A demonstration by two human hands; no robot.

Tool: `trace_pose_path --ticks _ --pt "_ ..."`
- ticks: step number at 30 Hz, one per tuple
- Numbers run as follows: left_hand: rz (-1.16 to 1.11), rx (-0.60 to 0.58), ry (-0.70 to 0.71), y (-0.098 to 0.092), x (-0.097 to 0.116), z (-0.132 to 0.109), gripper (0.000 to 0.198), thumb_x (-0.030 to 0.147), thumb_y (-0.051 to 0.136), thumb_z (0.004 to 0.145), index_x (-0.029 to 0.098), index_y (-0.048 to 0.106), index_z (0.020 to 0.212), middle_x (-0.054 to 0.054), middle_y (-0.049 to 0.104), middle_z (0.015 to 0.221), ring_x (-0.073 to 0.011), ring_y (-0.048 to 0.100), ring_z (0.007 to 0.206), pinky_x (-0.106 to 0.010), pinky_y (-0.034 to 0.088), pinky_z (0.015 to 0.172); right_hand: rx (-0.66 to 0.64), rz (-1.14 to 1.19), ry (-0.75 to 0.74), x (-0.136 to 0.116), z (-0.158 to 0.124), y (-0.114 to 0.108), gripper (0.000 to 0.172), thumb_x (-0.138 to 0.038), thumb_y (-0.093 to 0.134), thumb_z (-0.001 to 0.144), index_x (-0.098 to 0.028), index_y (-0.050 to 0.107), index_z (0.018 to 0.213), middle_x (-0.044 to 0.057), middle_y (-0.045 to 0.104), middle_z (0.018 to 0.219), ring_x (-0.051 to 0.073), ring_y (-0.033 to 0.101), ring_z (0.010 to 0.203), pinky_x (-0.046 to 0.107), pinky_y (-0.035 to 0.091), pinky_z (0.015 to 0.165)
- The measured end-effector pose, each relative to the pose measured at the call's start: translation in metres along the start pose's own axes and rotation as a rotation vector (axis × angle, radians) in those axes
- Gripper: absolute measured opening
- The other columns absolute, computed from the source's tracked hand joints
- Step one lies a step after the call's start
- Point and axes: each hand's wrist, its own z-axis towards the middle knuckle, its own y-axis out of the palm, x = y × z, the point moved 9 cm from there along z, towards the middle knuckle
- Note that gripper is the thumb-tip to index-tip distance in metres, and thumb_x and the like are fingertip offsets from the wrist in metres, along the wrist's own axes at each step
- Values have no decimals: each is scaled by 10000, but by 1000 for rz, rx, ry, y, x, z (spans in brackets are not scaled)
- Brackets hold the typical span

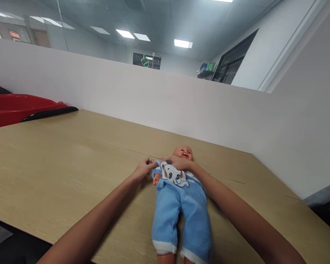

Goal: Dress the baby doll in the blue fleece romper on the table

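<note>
A baby doll (183, 151) lies face up on the wooden table, its head toward the wall and its legs toward me. It wears a light blue fleecy outfit (167, 209) with white cuffs and a white cartoon animal face (173, 174) on the chest. My left hand (145, 167) is closed in a pinch on the outfit at the shoulder on the left side. Across the upper chest, just below the doll's chin, lies my right hand (177, 162), its fingers bent onto the cloth near that same shoulder. One small doll hand (156, 179) pokes out of the sleeve.
The tan table (71, 165) reaches to a white half wall (154, 95) with glass above it. At the far left stands a red plastic tub-like object (22, 106) with a black edge. A dark object (328, 212) sits beyond the table's right edge.
</note>
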Motion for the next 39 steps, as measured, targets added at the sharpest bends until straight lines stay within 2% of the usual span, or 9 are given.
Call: trace_pose_path --ticks 4,7,11,14,18,22,27,33,39 --pt "45 -122 -166 4 -10 -5 533 692 803 727 219 556 713 60 512 530 -114 436 442 -263 306 476 -82 0 39 -5 -6 -5 277 -450 648 862 -229 805 913 8 805 917 196 735 861 344 605 869" --pt "51 -251 -246 14 -2 -18 487 674 757 777 202 636 780 13 626 594 -145 553 498 -264 386 504 -95 -80 70 -11 -11 0 277 -432 734 832 -219 807 994 23 802 1018 219 727 962 337 577 921" --pt "46 -324 -320 20 8 -37 448 653 730 821 220 637 883 -18 725 728 -201 681 651 -301 520 611 47 -318 113 -19 -19 5 233 -253 766 805 -226 784 1035 69 789 1111 261 702 1055 351 539 956" --pt "58 -294 -365 14 6 -47 515 554 878 745 238 565 1002 -14 752 852 -229 727 769 -349 577 696 156 -395 163 -20 -28 6 279 -151 664 840 -207 762 1096 111 785 1133 280 701 1054 374 530 936" --pt "-38 -312 -330 6 6 -52 626 351 964 678 213 557 1133 -38 764 955 -195 735 836 -321 563 777 209 -406 169 -20 -35 8 367 -73 613 821 -198 755 1135 103 791 1163 262 709 1059 354 522 932" --pt "-80 -358 -333 -2 4 -51 585 301 915 671 170 610 1153 -43 754 966 -160 713 820 -276 539 760 264 -412 167 -17 -35 5 317 -78 596 846 -181 771 1089 116 791 1143 261 698 1055 371 514 960" --pt "-16 -378 -345 6 5 -53 423 406 848 771 196 564 1003 5 711 793 -148 667 679 -280 519 667 256 -381 156 -14 -24 8 255 -95 638 840 -159 780 1042 121 791 1121 258 697 1054 372 519 965" --pt "196 -349 -263 15 6 -59 640 704 756 814 225 431 1086 1 705 746 -177 672 648 -282 482 595 99 -299 96 -19 -9 20 234 -189 750 854 -193 791 1084 49 805 1095 194 713 975 277 529 852" --pt "414 -297 -93 7 14 -59 622 615 706 839 204 469 1240 72 606 682 -149 581 559 -260 451 545 34 -304 134 -16 -4 26 232 -396 789 899 -205 808 1030 31 814 1025 181 717 947 245 509 790"
